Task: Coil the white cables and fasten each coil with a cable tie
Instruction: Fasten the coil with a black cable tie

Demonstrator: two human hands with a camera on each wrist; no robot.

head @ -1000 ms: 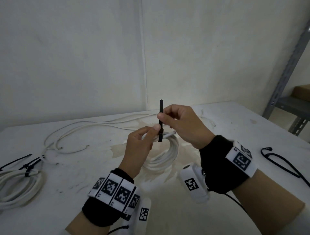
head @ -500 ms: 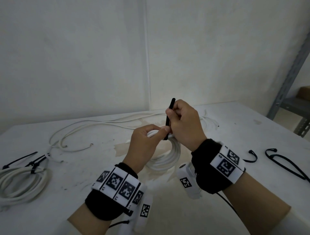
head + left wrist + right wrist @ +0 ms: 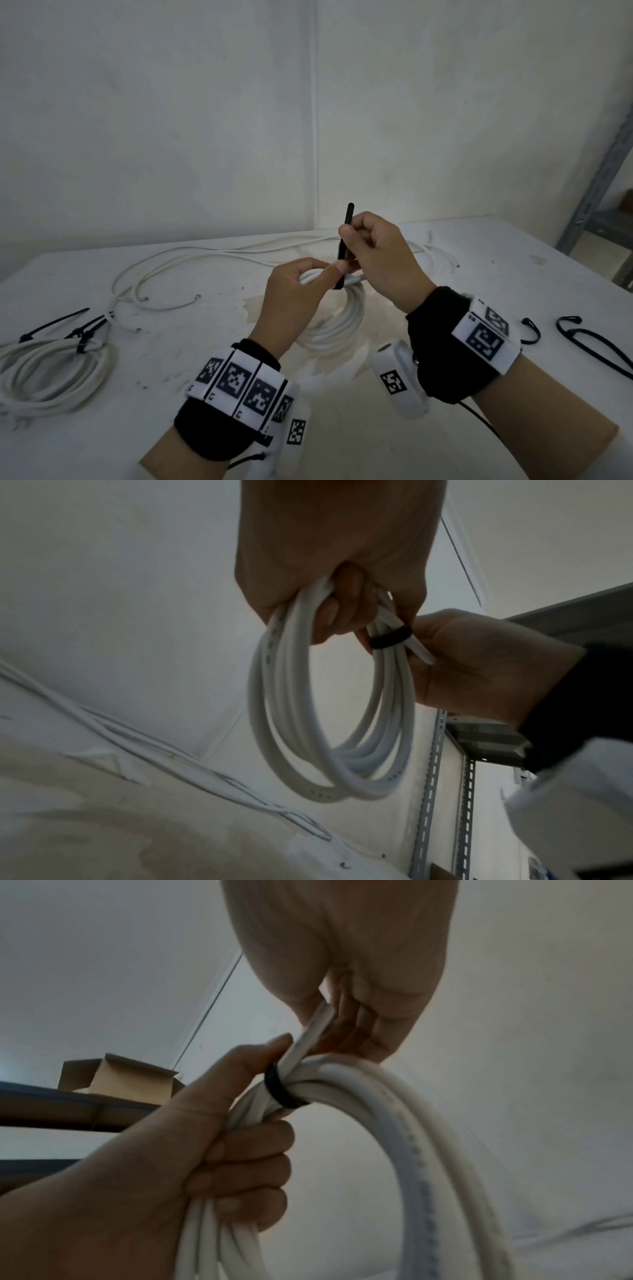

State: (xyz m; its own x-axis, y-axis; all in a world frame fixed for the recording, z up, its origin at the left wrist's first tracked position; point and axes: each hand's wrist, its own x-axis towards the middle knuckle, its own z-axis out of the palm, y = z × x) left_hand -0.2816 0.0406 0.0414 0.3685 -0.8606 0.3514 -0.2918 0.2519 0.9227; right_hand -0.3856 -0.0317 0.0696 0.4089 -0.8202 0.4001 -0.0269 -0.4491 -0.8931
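Tying the coil

Left hand (image 3: 291, 294) grasps the coil (image 3: 329, 723) above the table (image 3: 445, 445), bunching its loops so the tie (image 3: 344, 240) wraps them; right hand (image 3: 380, 253) pinches the tie's tail to pull it snug.

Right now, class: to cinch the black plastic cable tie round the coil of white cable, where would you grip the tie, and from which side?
Probably by the black plastic cable tie's free tail, from above: it stands upright over the coil of white cable, where the right hand pinches it. The left hand grips the strands beside the loop.
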